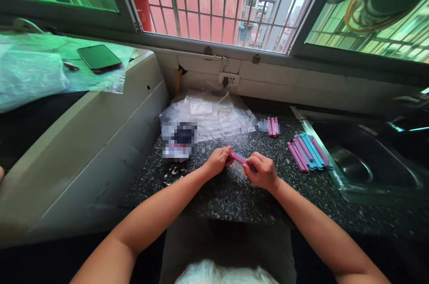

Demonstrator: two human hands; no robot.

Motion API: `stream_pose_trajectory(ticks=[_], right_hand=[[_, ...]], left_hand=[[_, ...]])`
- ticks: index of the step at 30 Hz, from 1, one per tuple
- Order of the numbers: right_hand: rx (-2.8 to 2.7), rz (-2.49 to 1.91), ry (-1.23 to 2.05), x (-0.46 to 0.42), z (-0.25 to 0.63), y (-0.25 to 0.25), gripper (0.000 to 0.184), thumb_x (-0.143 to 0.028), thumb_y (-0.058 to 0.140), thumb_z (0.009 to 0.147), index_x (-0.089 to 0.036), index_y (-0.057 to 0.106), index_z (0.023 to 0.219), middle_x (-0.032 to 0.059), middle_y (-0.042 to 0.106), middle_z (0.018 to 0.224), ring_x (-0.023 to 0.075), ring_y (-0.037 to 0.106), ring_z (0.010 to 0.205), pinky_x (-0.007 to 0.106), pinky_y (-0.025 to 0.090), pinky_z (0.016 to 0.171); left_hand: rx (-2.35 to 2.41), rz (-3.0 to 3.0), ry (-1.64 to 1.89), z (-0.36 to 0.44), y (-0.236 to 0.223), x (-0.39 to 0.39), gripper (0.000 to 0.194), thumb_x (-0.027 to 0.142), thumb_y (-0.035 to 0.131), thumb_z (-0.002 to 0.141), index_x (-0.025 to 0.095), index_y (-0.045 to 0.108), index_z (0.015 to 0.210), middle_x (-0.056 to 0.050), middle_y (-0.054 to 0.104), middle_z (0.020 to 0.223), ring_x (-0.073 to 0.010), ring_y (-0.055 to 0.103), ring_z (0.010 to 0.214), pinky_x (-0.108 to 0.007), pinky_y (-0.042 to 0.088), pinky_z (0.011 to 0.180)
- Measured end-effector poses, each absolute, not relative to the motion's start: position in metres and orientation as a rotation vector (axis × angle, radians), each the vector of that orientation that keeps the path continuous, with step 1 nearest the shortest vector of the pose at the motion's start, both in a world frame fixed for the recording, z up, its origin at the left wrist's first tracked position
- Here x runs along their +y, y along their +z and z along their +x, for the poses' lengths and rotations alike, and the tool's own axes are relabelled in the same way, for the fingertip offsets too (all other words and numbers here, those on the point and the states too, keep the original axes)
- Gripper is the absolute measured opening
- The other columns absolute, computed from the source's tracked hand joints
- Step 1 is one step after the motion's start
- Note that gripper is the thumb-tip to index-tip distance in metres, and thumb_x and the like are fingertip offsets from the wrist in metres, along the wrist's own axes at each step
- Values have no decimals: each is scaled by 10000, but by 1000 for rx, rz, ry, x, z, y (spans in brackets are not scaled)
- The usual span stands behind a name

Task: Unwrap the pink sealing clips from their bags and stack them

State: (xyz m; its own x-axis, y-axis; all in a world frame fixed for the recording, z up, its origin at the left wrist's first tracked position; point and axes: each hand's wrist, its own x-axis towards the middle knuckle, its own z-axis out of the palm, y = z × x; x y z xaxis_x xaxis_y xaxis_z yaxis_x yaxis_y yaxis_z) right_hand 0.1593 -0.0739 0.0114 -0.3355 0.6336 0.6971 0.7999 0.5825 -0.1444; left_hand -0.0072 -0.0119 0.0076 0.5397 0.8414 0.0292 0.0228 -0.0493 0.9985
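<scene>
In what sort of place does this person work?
Probably a kitchen, perhaps in a home: a metal sink is set into a dark speckled countertop, with a barred window behind.

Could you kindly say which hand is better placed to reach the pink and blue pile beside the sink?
Probably the right hand: it is nearer the pile than the left hand, though it must first release the pink strip both hands hold.

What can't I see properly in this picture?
All in the head view:
Parts of the pink stick: covered by the left hand and right hand.
What the pixelated patch shows: hidden by blocky squares.
The shiny bits: too small to name.
The left forearm's elbow-side end: cut off by the bottom edge.
</scene>
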Motion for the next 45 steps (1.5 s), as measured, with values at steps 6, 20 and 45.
stream_pose_trajectory(ticks=[6, 20, 45], right_hand=[[-2073, -1096, -266, -73, 161, 11, 88, -198, 514, 803, -192, 507, 716, -7, 493, 603, 100, 454, 525, 218, 373, 510], [-2018, -1112, -237, -68, 167, 11, 54, -208, 520, 801, -196, 529, 749, -6, 517, 617, 97, 464, 516, 216, 394, 502], [-1998, -1201, -250, -63, 177, 16, 73, -251, 536, 824, -207, 595, 823, 32, 608, 721, 148, 566, 675, 266, 465, 635]], left_hand=[[777, 1505, 791, -7, 5, -10, 587, 718, 313, 723, 187, 403, 489, 24, 388, 428, -86, 338, 439, -256, 292, 491], [627, 1342, 774, -6, 17, -12, 489, 520, 730, 518, 147, 541, 771, 55, 508, 590, -64, 434, 553, -205, 343, 548], [693, 1189, 963, -15, 14, 7, 429, 410, 790, 463, 130, 578, 708, 47, 542, 536, -60, 477, 495, -209, 378, 523]])
